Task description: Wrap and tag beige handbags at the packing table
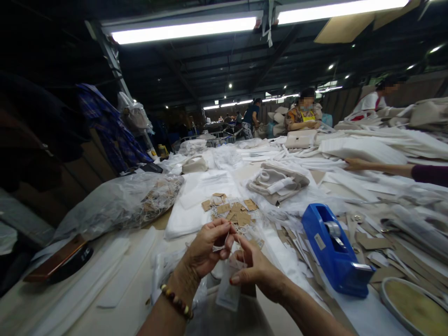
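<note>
My left hand is closed in a pinch on a thin white string near the table's front edge. My right hand is close beside it, fingers pinched on the same string, with a small clear plastic tag packet hanging below. A bead bracelet circles my left wrist. Just beyond my hands lies a loose pile of brown paper hang tags with strings.
A blue tape dispenser stands to the right. A clear bag of tags lies at left, a phone near the left edge. Beige bags and white sheets cover the table. Another person's arm reaches in at right; people work farther back.
</note>
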A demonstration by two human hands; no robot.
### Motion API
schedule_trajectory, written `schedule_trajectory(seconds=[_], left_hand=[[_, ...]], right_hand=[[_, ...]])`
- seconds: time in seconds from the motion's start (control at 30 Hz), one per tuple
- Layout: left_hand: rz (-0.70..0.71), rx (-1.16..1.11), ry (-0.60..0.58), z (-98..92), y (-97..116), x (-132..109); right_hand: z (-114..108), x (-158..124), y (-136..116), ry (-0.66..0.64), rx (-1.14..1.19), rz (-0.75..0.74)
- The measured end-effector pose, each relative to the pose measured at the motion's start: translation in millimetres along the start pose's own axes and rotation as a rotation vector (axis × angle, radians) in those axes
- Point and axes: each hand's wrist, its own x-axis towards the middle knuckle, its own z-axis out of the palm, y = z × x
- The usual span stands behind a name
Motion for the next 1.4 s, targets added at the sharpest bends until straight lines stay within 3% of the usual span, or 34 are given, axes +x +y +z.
schedule_trajectory(seconds=[0.27,0.37,0.63,0.8,0.93,1.17,1.4], left_hand=[[0.038,0.054,0.071,9.5,18,-1],[0.031,0.142,0.12,20.5,22,-2],[0.083,0.392,0.164,45.4,23,-2],[0.115,0.514,0.194,54.2,28,0],[0.115,0.552,0.209,58.8,30,2],[0.114,0.549,0.212,58.9,26,5],[0.09,0.498,0.216,56.4,19,8]], right_hand=[[-19,-10,-3,0.021,-0.067,0.063],[-19,-12,-5,-0.034,-0.079,0.022],[-15,-7,-13,0.019,-0.235,-0.2],[-15,-4,-15,0.195,-0.363,-0.38],[-23,-8,-12,0.256,-0.457,-0.476],[-37,-16,-8,0.363,-0.436,-0.37],[-34,-18,-8,0.395,-0.497,-0.376]])
